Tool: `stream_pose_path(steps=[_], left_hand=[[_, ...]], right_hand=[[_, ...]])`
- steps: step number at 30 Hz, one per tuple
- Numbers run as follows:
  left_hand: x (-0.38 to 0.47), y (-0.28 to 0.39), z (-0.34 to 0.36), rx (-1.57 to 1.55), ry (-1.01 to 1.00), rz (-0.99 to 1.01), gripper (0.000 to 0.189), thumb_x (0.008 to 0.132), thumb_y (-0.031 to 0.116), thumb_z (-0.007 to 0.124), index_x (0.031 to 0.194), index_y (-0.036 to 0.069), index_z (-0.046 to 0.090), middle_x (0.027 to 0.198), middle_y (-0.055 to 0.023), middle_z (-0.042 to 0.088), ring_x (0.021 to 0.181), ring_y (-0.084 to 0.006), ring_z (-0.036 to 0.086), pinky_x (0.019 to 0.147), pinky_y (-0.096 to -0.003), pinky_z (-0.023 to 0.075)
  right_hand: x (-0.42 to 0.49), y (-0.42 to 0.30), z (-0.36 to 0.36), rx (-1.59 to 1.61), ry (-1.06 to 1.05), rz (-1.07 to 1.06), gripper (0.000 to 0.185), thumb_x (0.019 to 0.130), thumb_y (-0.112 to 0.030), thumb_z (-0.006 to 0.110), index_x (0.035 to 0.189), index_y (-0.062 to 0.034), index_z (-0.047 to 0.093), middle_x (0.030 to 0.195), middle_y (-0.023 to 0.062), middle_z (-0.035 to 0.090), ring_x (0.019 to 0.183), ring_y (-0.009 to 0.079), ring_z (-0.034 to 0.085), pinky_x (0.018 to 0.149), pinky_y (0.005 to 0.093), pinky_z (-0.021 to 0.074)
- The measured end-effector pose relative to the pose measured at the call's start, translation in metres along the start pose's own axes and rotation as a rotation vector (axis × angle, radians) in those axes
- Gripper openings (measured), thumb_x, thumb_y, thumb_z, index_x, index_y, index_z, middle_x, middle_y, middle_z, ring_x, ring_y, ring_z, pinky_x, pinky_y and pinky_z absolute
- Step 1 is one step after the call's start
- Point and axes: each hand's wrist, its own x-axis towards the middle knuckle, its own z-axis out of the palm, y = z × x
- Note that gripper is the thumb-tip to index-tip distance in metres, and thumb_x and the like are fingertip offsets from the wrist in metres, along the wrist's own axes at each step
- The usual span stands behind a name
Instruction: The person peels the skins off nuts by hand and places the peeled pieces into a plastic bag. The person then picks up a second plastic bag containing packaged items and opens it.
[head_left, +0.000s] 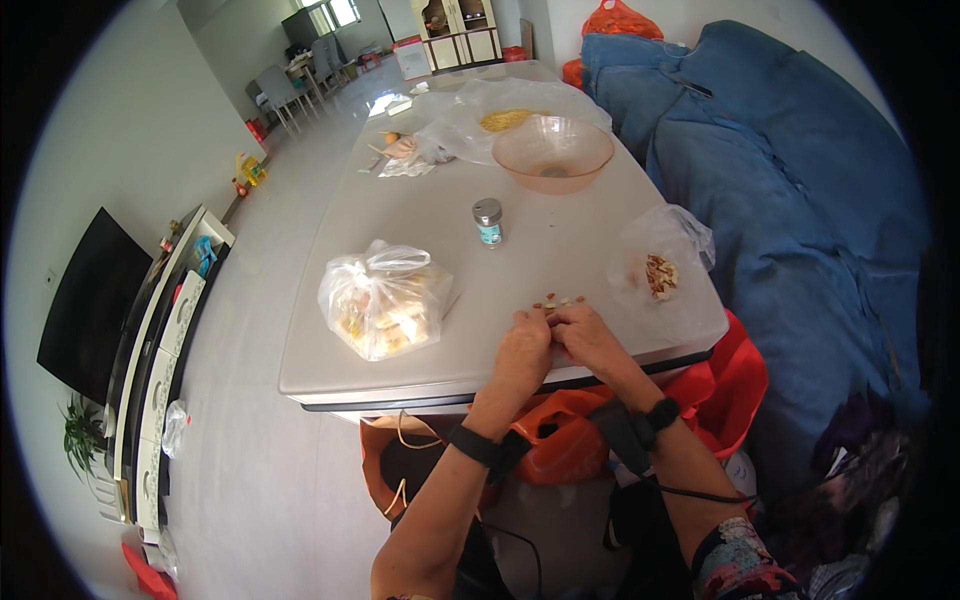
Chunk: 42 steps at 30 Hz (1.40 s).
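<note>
My left hand (526, 349) and my right hand (589, 339) meet fingertip to fingertip over the near edge of a pale tabletop (420, 277). Their fingers are bent inward, and whatever is pinched between them is hidden. Just beyond the fingertips lie several small reddish and cream pieces (559, 301), which look like nuts. To the right, a heap of similar chopped pieces (661, 277) rests on a clear plastic bag (630, 247). A knotted plastic bag (386, 300) with yellowish contents stands left of my hands. Farther in stands a small jar (488, 223) with a grey lid.
A translucent pink bowl (553, 154) sits farther back, near yellow strands (510, 119) on plastic sheeting. A blue-covered sofa (780, 187) borders the table's right side. Below the near edge hang an orange bag (562, 442) and a paper bag (375, 465). A cable runs from my right wrist.
</note>
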Motion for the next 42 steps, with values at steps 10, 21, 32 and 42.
stream_pose_path(steps=[10, 21, 32, 42], left_hand=[[0.008, 0.007, -0.021, -0.077, 0.135, 0.047, 0.018, 0.084, 0.012, 0.06, 0.095, -0.002, 0.063, 0.092, -0.0242, 0.063, 0.089, -0.0411, 0.061, 0.077, -0.0471, 0.0482], [-0.005, 0.068, -0.041, -0.112, 0.127, 0.121, 0.012, 0.085, 0.007, 0.055, 0.094, 0.001, 0.059, 0.091, -0.0246, 0.061, 0.082, -0.0448, 0.06, 0.071, -0.0493, 0.0501], [-0.001, 0.11, -0.03, 0.144, 0.242, 0.225, 0.016, 0.084, 0.004, 0.054, 0.099, -0.001, 0.056, 0.091, -0.0195, 0.055, 0.076, -0.0397, 0.059, 0.067, -0.0477, 0.0497], [0.007, 0.103, -0.014, 0.32, 0.385, 0.439, 0.021, 0.08, 0.001, 0.059, 0.101, 0.001, 0.057, 0.089, -0.0141, 0.052, 0.075, -0.0318, 0.059, 0.057, -0.0387, 0.051]], right_hand=[[-0.003, -0.021, -0.006, 0.57, 0.035, 0.271, 0.022, 0.092, -0.02, 0.056, 0.086, -0.0018, 0.066, 0.065, 0.0014, 0.054, 0.051, 0.0084, 0.046, 0.042, 0.0227, 0.0324], [-0.006, -0.012, 0.004, 1.036, 0.013, 0.34, 0.02, 0.095, -0.025, 0.054, 0.086, -0.0086, 0.06, 0.079, 0.0007, 0.058, 0.07, 0.0115, 0.054, 0.06, 0.0263, 0.0442], [0.004, 0.03, 0.004, 1.108, 0.021, 0.103, 0.032, 0.098, -0.037, 0.049, 0.086, -0.0099, 0.06, 0.086, 0.0045, 0.062, 0.083, 0.0185, 0.059, 0.079, 0.0348, 0.0488], [-0.004, 0.029, 0.006, 1.219, 0.027, 0.058, 0.019, 0.097, -0.025, 0.049, 0.089, -0.0095, 0.058, 0.087, 0.0036, 0.06, 0.083, 0.0154, 0.057, 0.074, 0.0316, 0.0488]])
